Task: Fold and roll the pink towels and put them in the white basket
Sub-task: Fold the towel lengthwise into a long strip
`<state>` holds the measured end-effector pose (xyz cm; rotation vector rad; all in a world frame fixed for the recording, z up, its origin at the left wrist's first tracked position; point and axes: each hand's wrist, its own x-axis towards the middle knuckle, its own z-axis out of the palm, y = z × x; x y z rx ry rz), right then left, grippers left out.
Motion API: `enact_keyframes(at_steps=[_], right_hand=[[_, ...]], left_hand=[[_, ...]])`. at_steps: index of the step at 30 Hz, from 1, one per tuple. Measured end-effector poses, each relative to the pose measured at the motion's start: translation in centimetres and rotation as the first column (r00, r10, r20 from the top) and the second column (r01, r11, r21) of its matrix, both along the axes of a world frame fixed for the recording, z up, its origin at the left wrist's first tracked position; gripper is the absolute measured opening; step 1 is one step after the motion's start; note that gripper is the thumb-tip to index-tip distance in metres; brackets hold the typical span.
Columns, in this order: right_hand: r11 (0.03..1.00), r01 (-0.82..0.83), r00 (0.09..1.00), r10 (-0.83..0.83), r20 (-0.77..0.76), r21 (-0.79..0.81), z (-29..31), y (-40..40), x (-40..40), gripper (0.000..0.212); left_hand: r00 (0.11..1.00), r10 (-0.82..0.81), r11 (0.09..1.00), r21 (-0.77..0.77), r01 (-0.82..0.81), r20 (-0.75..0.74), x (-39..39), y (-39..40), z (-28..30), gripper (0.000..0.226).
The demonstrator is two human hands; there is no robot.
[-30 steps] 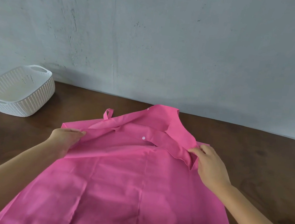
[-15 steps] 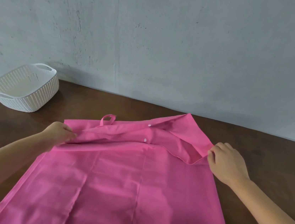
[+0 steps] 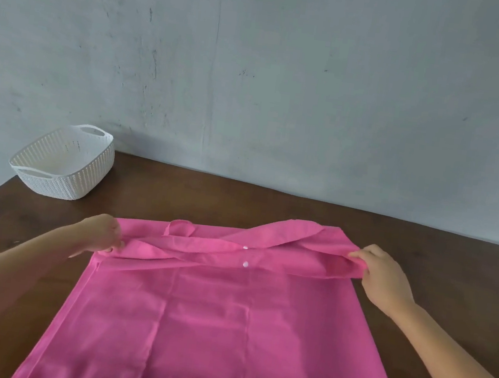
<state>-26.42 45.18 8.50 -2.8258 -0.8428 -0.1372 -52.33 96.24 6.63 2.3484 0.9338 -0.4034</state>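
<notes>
Spanning the brown wooden table (image 3: 362, 234), the smooth pink towel (image 3: 209, 325) now lies wider and flatter than before, its far folded band pulled straight. The perforated white plastic basket (image 3: 66, 163) stands far left, well apart. The left hand (image 3: 101, 235) and right hand (image 3: 385, 276) pinch the band's ends. Two white snaps (image 3: 245, 255) sit mid-band.

Two bare forearms showing, entering from bottom corners of frame. No sleeves reaching into view; both arms showing uncovered up to frame edge. Left hand (image 3: 103, 235) and right hand (image 3: 383, 276) both bare: wearing no gloves, no rings, no watch or wristband showing. Fingers looking slim, nails short where visible, w/o polish as far as can tell. Rest of person staying out of frame.
</notes>
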Motion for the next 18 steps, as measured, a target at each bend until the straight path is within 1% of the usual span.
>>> enact_keyframes(at_steps=[1, 2, 3, 4, 5, 7, 9, 10, 12, 15, 18], right_hand=[[0.999, -0.019, 1.0, 0.019, -0.007, -0.038, 0.2, -0.2, -0.6, 0.05], [0.997, -0.019, 1.0, 0.018, -0.019, -0.068, 0.5, -0.5, -1.3, 0.053], [0.997, -0.001, 1.0, -0.002, -0.031, -0.083, 0.7, -0.8, -2.0, 0.056], [0.996, 0.028, 0.999, -0.031, -0.033, -0.082, 0.9, -1.1, -2.8, 0.057], [0.996, 0.052, 0.998, -0.053, -0.017, -0.069, 1.0, -1.5, -3.5, 0.056], [0.998, 0.068, 0.997, -0.067, 0.042, -0.014, 0.9, -2.2, -5.3, 0.046], [0.992, 0.061, 0.996, -0.068, 0.063, 0.108, 0.8, -2.7, -7.5, 0.03], [0.985, 0.055, 0.996, -0.067, 0.065, 0.162, 0.7, -2.8, -8.8, 0.026], [0.974, 0.051, 0.995, -0.069, 0.075, 0.222, 0.5, -3.0, -11.5, 0.028], [0.965, 0.097, 0.989, -0.121, 0.085, 0.244, 0.3, -3.7, -15.4, 0.037], [0.959, 0.137, 0.98, -0.168, 0.108, 0.246, -0.1, -4.5, -19.0, 0.039]], left_hand=[[0.996, 0.052, 0.998, -0.039, -0.05, 0.077, -0.8, 0.0, 0.1, 0.024], [0.982, 0.158, 0.986, -0.074, -0.151, 0.103, -1.4, 0.1, 0.8, 0.012], [0.975, 0.135, 0.991, -0.041, -0.13, 0.176, -2.2, 0.3, 1.0, 0.01], [0.962, 0.133, 0.991, -0.01, -0.135, 0.239, -3.2, 0.7, 1.1, 0.019], [0.942, 0.154, 0.988, -0.034, -0.15, 0.299, -4.1, 1.0, 1.1, 0.023], [0.901, 0.173, 0.985, -0.083, -0.153, 0.399, -6.2, 0.8, 1.4, 0.019], [0.848, 0.197, 0.979, -0.144, -0.144, 0.492, -8.1, 0.0, 1.9, 0.014], [0.819, 0.204, 0.977, -0.162, -0.138, 0.536, -9.1, -0.5, 2.0, 0.013], [0.769, 0.19, 0.979, -0.181, -0.098, 0.61, -11.1, -1.8, 2.2, 0.012], [0.699, 0.176, 0.965, -0.261, 0.016, 0.693, -13.7, -3.1, 2.2, 0.01], [0.71, 0.103, 0.944, -0.293, 0.15, 0.696, -15.8, -3.9, 1.3, 0.011]])
